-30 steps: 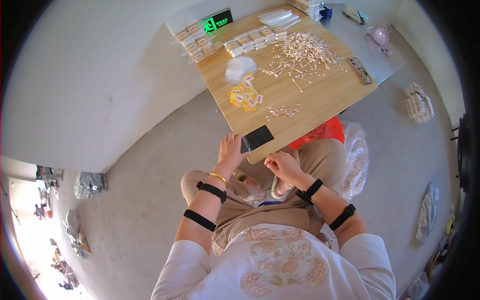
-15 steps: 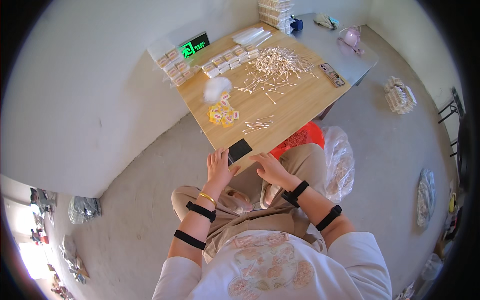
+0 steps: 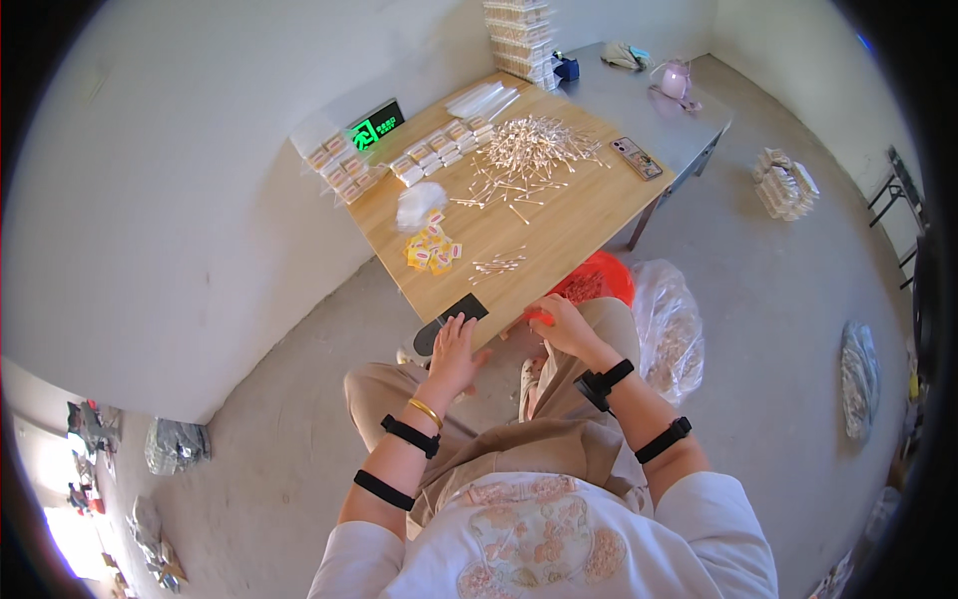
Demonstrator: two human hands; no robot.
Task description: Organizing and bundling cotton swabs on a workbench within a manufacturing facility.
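Note:
My left hand (image 3: 454, 357) is at the near left corner of the wooden table (image 3: 559, 235), fingers stretched out and touching or just over a flat black rectangular thing (image 3: 463, 311). A dark rounded piece (image 3: 429, 337) shows beside those fingers, past the table edge. Just off the near edge, my right hand (image 3: 565, 327) has its fingers curled by a small red patch; whether that is a held thing or part of the red basin (image 3: 621, 275) cannot be made out. A small group of cotton swabs (image 3: 499, 266) lies in front of both hands.
Further back lie a big pile of cotton swabs (image 3: 539, 150), yellow-and-white labels (image 3: 432, 250), clear plastic bags (image 3: 421, 206), rows of packed swabs (image 3: 439, 150) and a phone (image 3: 636, 158). A clear sack (image 3: 667, 329) stands by my right knee. Tall stacked packs (image 3: 519, 40) rise behind.
My left hand has shifted right and nearer me, uncovering the dark rounded piece. My right hand has moved right, its fingers now curled beside red. The view has tilted slightly.

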